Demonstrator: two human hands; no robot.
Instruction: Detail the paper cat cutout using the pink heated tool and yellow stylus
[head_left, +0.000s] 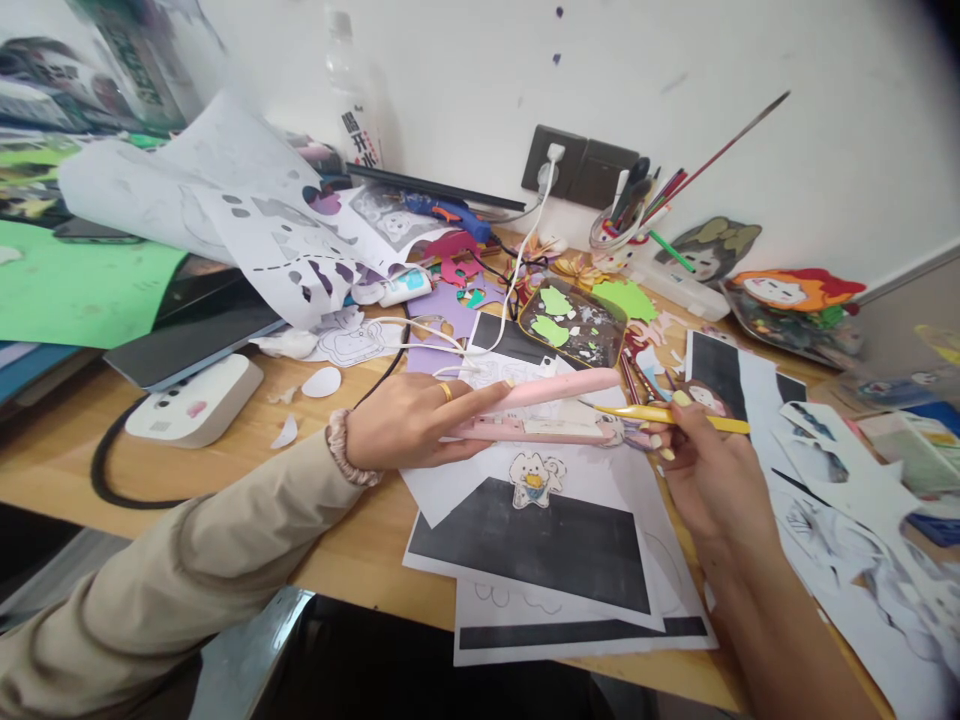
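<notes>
My left hand [412,420], a gold ring on one finger, is wrapped round a pink hair straightener [559,387] whose two arms stand apart. My right hand [712,470] pinches a slim yellow tool [637,411] with a thin, dark pointed tip, which lies between the straightener's arms near their ends. A small pale purple and white piece [634,435] shows by the right fingertips at the lower arm's end; whether they grip it I cannot tell. Below lies a small white animal cutout [534,480] with an orange and blue middle, on a black-printed sheet [525,545].
Behind are a dark tray [574,325] with green scraps, a blue glue gun [457,212] and a pen cup [619,240]. A white cable [516,270] runs from the wall socket [555,165] toward my left hand. A white box [196,400] stands left; cut papers [847,540] lie right.
</notes>
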